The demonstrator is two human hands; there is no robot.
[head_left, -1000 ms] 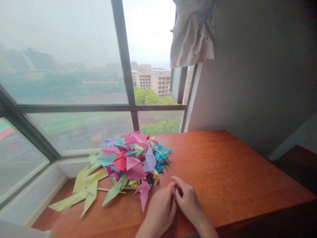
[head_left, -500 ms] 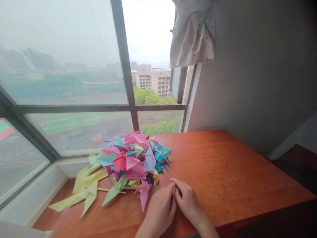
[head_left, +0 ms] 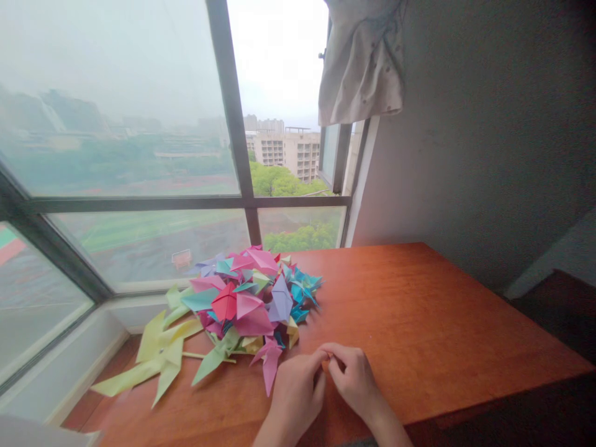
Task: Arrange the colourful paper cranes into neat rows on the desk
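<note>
L hand [head_left: 298, 385] and R hand [head_left: 354, 372] meet at the fingertips above the tabletop [head_left: 442, 310], fingers curled; can't tell if either grip has anything pinched inside, view's blocked. Pink paper crane [head_left: 269, 360] lies just L of the L hand; can't tell if they touch. Beyond it, big heap of folded paper pcs [head_left: 251, 313], mixed colours, w/ yellow pinwheel [head_left: 162, 351] at its L. Folding looks done on most pcs; what's left, can't say. Window frame [head_left: 186, 203] behind, curtain [head_left: 363, 74] up R.
</note>
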